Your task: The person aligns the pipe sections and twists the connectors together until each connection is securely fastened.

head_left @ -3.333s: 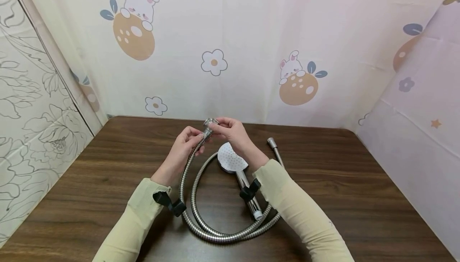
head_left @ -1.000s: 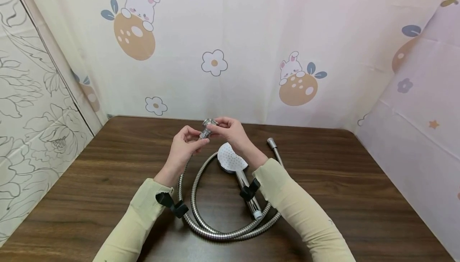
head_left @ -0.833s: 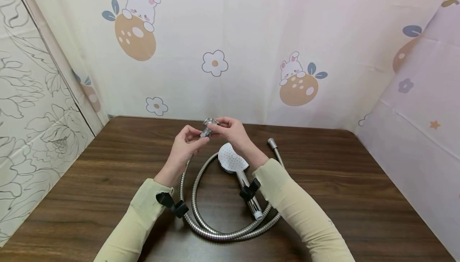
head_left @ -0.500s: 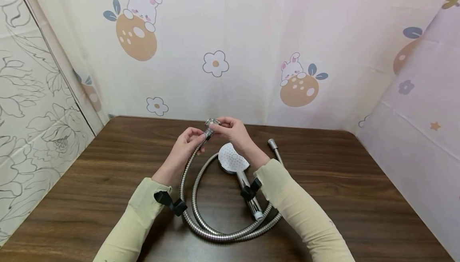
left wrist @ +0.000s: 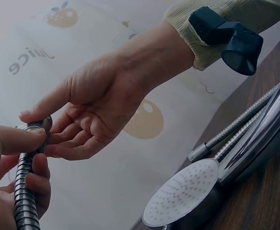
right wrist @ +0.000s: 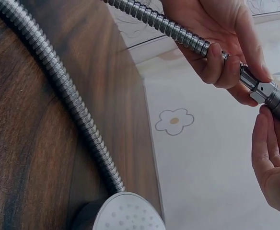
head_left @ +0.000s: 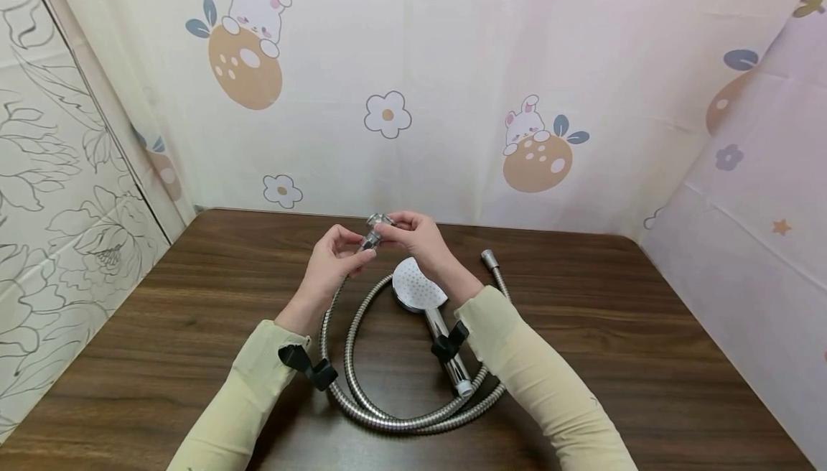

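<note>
Above the back part of the table, my left hand (head_left: 319, 270) pinches the nut end of a coiled metal shower hose (head_left: 400, 426). In the right wrist view, its thumb lies along the hexagonal hose nut (right wrist: 261, 91) and the fingers curl under the hose. My right hand (head_left: 423, 245) holds a small chrome fitting (head_left: 378, 220) between thumb and fingers. Nut and fitting meet end to end; how far they are joined cannot be seen. Below the right wrist lies a chrome hand shower (head_left: 413, 284), its white dotted face up, partly hidden by the right hand.
The hose loops on the dark wooden table (head_left: 614, 327) around the shower handle. Its other end, a chrome cone connector (head_left: 489, 259), lies to the right. A printed curtain (head_left: 446, 47) stands behind the table. Each wrist wears a black camera mount (head_left: 309, 367).
Over the last seconds the left hand has rolled back and forth at the hose nut, its thumb shifting down to the nut's lower side. The right hand and the hand shower have stayed in place.
</note>
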### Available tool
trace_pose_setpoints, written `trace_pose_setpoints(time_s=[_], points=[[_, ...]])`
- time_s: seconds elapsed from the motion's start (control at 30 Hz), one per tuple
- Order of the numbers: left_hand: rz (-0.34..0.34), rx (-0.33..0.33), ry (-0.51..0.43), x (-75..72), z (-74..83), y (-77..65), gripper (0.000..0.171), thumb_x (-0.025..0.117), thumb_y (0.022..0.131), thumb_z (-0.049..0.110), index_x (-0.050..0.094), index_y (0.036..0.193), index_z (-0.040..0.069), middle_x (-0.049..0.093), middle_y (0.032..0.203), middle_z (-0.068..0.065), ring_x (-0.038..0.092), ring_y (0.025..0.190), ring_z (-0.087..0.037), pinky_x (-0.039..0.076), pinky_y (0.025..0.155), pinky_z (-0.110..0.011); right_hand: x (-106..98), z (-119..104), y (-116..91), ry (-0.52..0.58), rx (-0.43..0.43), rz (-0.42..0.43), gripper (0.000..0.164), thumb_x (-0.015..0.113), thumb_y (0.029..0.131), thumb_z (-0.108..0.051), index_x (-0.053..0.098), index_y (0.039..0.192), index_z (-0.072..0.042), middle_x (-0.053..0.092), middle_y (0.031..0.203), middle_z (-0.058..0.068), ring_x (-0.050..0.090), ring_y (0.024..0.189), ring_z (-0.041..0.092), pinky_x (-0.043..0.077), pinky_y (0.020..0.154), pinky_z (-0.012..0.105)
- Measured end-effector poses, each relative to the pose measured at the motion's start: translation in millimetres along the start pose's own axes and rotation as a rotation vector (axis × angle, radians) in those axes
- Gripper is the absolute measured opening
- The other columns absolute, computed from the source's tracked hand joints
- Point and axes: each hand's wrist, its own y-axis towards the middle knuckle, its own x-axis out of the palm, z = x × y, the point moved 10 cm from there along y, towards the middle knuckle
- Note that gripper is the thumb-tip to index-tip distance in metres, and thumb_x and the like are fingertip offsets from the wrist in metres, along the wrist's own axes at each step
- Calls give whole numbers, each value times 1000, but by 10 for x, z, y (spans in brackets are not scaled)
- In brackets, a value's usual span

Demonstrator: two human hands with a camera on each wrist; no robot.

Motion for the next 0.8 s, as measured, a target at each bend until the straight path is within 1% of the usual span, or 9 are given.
trace_pose_setpoints(time_s=[0.07, 0.17, 0.27, 0.43, 0.6, 0.7, 0.8], points=[[-7, 1, 3, 8, 5, -4, 24, 63, 84, 3, 45, 100, 3, 55, 86, 2, 52, 59, -7, 40, 53, -20, -8, -3, 0, -2, 4, 4, 24, 60, 86, -2, 56, 107, 9, 66, 78, -4, 65, 72, 10, 52, 79, 33], [-16, 4, -5, 19, 12, -5, 13, 53, 90, 8, 46, 99, 3, 55, 78, 1, 52, 59, -8, 40, 53, -21, -12, -10, -2, -1, 7, 3, 25, 60, 85, -3, 56, 108, 8, 66, 78, -3, 65, 71, 11, 52, 80, 34], [-26, 15, -4, 29, 21, -8, 9, 47, 94, 10, 46, 99, 3, 55, 71, -2, 52, 57, -9, 40, 53, -21, -11, -14, -5, -1, 6, -4, 26, 61, 85, -3, 56, 108, 7, 66, 77, -3, 66, 69, 12, 52, 80, 34], [-50, 39, 5, 42, 33, -14, 15, 51, 93, 11, 45, 103, 2, 55, 75, 0, 53, 59, -8, 41, 54, -20, -22, -11, -9, 1, 7, -2, 24, 60, 85, -2, 56, 107, 7, 66, 77, -3, 65, 69, 11, 52, 78, 32], [-58, 68, -33, 48, 56, -13, 19, 53, 91, 7, 43, 105, 0, 56, 79, 1, 53, 58, -8, 41, 53, -21, -28, -11, 1, -5, 3, 6, 25, 60, 85, -2, 56, 108, 9, 66, 77, -4, 65, 71, 10, 52, 77, 31], [-50, 67, -49, 44, 59, -10, 18, 54, 90, 6, 43, 104, 1, 56, 81, 3, 53, 57, -8, 41, 53, -21, -32, -11, 5, -13, 3, 10, 27, 60, 86, -2, 55, 110, 9, 66, 78, -4, 65, 71, 9, 52, 78, 31], [-46, 46, -43, 41, 40, -5, 17, 54, 90, 6, 43, 102, 3, 56, 82, 3, 54, 57, -8, 41, 54, -22, -40, -6, 4, -23, 7, 7, 28, 60, 86, -3, 55, 111, 9, 66, 80, -4, 65, 72, 9, 52, 78, 31]])
